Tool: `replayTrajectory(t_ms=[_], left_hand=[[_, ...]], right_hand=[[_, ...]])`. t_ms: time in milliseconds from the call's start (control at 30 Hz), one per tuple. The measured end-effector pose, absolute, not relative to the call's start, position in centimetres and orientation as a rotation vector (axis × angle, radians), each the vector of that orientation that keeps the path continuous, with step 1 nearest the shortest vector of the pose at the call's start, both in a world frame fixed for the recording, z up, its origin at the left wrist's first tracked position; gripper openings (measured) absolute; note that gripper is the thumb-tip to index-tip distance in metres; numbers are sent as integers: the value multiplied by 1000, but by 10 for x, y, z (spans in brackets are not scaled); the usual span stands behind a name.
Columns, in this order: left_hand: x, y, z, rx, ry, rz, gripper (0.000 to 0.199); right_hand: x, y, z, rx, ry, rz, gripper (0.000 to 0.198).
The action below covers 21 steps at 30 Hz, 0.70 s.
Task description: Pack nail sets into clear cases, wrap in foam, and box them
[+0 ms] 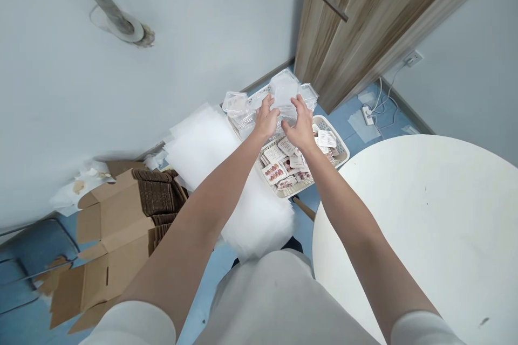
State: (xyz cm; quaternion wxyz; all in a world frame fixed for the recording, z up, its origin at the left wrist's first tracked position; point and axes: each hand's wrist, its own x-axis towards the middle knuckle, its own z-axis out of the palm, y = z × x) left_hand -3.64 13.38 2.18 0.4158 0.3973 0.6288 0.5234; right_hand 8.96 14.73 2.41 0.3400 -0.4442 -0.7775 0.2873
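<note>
Both of my arms stretch forward over a basket heaped with clear plastic boxes (284, 86). My left hand (266, 118) is at the near left side of the heap, its fingers apart and curved. On the right, my right hand (300, 123) has thumb and fingers spread, close to the same boxes. Whether the fingertips touch the plastic I cannot tell. Just nearer stands a cream basket (343, 152) full of small printed cards and packs of press-on nails (275, 172), partly hidden by my right wrist.
A stack of white foam sheets (206, 140) lies left of the baskets. Flattened cardboard boxes (121, 210) stand farther left. A round white table (424, 226) is at my right. Behind are a wooden cabinet (364, 11) and a power strip (367, 115) with cables on the floor.
</note>
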Motion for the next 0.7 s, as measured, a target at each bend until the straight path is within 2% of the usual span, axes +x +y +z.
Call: replayTrajectory(t_ms=[167, 367, 567, 700], left_hand=[[-17, 92, 44, 864, 1447, 1511, 45], [27, 4, 70, 533, 1304, 1600, 35], [65, -89, 70, 450, 1229, 1386, 31], [86, -134, 69, 558, 1166, 1112, 36]], right_hand=[[101, 107, 49, -1130, -1746, 850, 51], [131, 15, 62, -1220, -1262, 966, 33], [180, -95, 63, -1401, -966, 901, 25], [219, -161, 75, -1486, -825, 966, 31]])
